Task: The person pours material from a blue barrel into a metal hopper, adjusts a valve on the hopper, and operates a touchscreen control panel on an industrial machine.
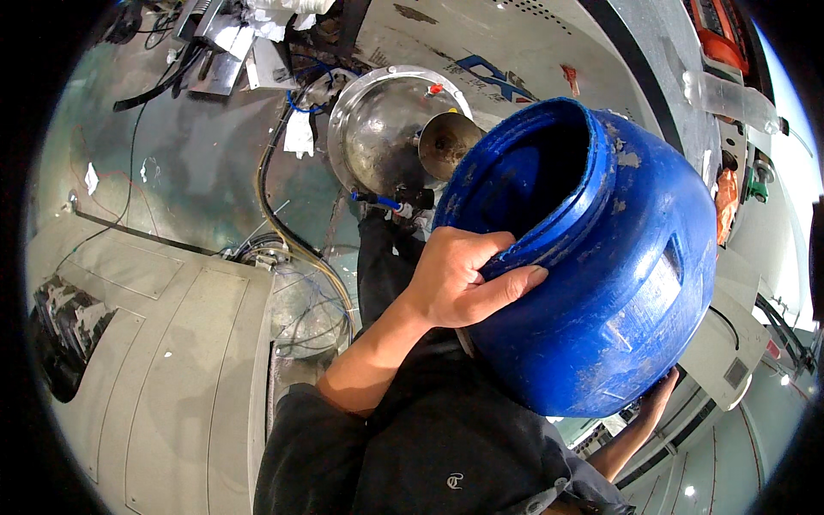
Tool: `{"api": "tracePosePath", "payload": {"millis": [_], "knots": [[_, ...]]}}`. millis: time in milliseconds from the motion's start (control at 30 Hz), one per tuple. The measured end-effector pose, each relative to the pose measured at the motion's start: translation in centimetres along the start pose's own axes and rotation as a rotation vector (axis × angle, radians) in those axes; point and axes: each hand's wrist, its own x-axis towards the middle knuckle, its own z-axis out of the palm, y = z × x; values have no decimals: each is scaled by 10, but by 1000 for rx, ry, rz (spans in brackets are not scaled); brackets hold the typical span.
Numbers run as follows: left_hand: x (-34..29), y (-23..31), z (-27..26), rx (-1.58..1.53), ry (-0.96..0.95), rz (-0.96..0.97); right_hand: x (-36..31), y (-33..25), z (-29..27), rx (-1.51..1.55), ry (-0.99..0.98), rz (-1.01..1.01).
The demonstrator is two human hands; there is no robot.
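Observation:
A big blue plastic drum [635,266] with scuffed, flaking walls is tilted in front of my body, its open mouth facing up and to the left. My left hand [468,279] grips the near rim, thumb outside and fingers curled over the edge. At the drum's lower right end my right hand [659,396] holds it from beneath, with most of its fingers hidden. Just beyond the mouth, a metal funnel [438,146] stands on the round steel lid of a vessel [373,129]. The inside of the drum is dark, and I see nothing flowing out of it.
A beige machine housing [172,343] fills the lower left. Hoses and cables [270,184] run along the floor beside the vessel. Metal parts and papers [232,51] lie at the far left. A clear plastic bottle [734,101] lies on the far right surface.

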Motion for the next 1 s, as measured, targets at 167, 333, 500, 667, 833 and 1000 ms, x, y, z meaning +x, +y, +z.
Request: {"api": "tracePosePath", "payload": {"millis": [167,333,500,667,833,1000], "knots": [[1,4,-2,-5,-12,-13,-6,-7,10,26,6,36],[0,0,-2,-17,1,10,8,2,-10,5,-20,5],[1,3,-4,6,-30,-26,-4,-6,7,-29,19,-23],[1,1,-2,-21,-10,-12,-12,-12,13,-40,54,-31],[1,2,-2,-13,-8,4,-11,-12,13,1,42,9],[1,3,-3,8,-29,-11,-14,-12,18,-28,58,-25]]}}
